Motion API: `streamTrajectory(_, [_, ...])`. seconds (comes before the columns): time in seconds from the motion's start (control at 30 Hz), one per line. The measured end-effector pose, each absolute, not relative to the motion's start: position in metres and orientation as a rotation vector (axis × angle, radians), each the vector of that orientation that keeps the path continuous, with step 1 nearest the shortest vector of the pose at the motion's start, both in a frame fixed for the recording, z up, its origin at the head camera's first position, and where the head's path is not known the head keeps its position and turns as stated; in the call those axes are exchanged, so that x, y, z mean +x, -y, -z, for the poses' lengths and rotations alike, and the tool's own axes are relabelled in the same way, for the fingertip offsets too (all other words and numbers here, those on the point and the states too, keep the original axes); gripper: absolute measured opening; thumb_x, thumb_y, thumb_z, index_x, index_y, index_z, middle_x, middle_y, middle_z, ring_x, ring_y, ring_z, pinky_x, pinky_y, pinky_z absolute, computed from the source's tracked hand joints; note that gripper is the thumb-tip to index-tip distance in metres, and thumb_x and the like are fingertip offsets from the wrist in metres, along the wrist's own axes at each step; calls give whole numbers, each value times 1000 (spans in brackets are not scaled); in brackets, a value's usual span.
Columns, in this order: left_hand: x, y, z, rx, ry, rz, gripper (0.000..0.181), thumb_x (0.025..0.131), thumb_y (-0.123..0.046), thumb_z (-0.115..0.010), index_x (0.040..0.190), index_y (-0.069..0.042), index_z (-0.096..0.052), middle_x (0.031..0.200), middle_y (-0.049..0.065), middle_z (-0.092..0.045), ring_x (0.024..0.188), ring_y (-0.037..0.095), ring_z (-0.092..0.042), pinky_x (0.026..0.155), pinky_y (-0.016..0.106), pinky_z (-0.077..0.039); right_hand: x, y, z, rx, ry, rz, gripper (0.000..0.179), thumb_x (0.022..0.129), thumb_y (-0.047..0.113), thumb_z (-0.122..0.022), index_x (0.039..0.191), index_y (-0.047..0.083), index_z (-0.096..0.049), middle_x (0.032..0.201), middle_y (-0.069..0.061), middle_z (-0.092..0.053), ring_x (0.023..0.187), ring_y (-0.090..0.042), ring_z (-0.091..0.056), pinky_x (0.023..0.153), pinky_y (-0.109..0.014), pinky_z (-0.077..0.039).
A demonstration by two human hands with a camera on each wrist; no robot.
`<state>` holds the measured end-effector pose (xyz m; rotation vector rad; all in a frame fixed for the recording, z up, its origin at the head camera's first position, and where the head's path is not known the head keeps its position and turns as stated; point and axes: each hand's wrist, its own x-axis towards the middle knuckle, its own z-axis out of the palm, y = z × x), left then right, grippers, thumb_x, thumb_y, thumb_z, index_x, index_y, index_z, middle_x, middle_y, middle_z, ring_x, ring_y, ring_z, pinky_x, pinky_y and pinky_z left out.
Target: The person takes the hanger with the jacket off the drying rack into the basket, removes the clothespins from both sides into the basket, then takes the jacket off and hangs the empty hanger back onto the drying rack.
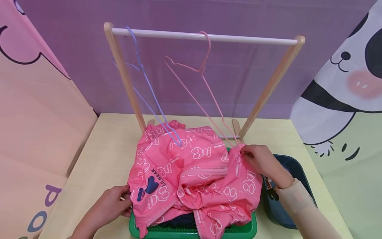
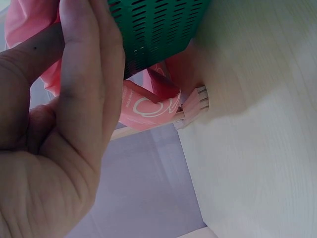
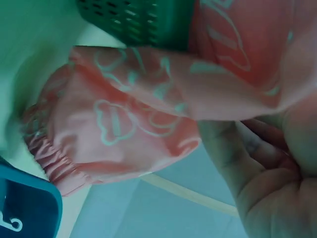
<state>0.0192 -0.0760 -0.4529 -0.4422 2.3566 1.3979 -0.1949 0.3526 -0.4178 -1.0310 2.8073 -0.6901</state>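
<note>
A pink hooded jacket (image 1: pixel 206 152) with white bear-head outlines, a zip and a navy "LILBEAR" print lies spread over a green basket (image 1: pixel 238 232). My left hand (image 1: pixel 111 204) pinches its left edge, fingertips partly hidden by the cloth. In the left wrist view, pink fabric lies by the thumb, close to the perforated basket wall (image 2: pixel 158 29). At the jacket's upper right, my right hand (image 1: pixel 264 162) pinches the fabric between thumb and fingers. A sleeve with a gathered cuff (image 3: pixel 54 163) hangs beside the basket in the right wrist view.
Behind the basket stands a wooden rack with a white rail (image 1: pixel 253 39). A blue hanger (image 1: pixel 146 76) and a pink hanger (image 1: pixel 206 81) hang from it, their lower ends over the jacket. A dark blue bin (image 1: pixel 295 166) with small items sits right, under my right forearm.
</note>
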Motion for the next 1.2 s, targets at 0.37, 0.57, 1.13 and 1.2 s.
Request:
streamTrajectory(0.37, [17, 76, 451, -402, -2350, -1399, 20, 92, 3, -61, 110, 12, -62, 82, 8, -62, 66, 20, -65, 60, 34, -60, -133, -340, 379, -1509, -2965, 932, 48, 64, -1, -93, 108, 8, -76, 100, -5, -73, 89, -23, -70, 70, -42, -61])
streamTrajectory(0.57, [16, 76, 449, -432, -2344, -1388, 20, 92, 3, -62, 110, 12, -62, 82, 8, -62, 66, 19, -65, 60, 34, -60, -108, -303, 360, -1975, -2677, 835, 59, 57, 9, -98, 111, 9, -75, 103, -2, -71, 94, -19, -67, 77, -32, -60])
streamTrajectory(1.13, [19, 78, 450, -349, -2373, -1390, 21, 92, -4, -66, 109, 9, -64, 80, 7, -63, 63, 20, -65, 60, 33, -60, -136, -181, 429, -1851, -2192, -148, 23, 93, 25, -74, 115, 18, -72, 106, 6, -70, 97, -7, -63, 87, -14, -48])
streamTrajectory(1.2, [20, 78, 450, -339, -2380, -1393, 21, 92, -4, -65, 108, 9, -64, 80, 7, -63, 64, 19, -65, 59, 33, -60, -138, -177, 432, -1842, -2181, -158, 22, 94, 24, -73, 114, 18, -73, 106, 5, -70, 97, -8, -63, 88, -15, -47])
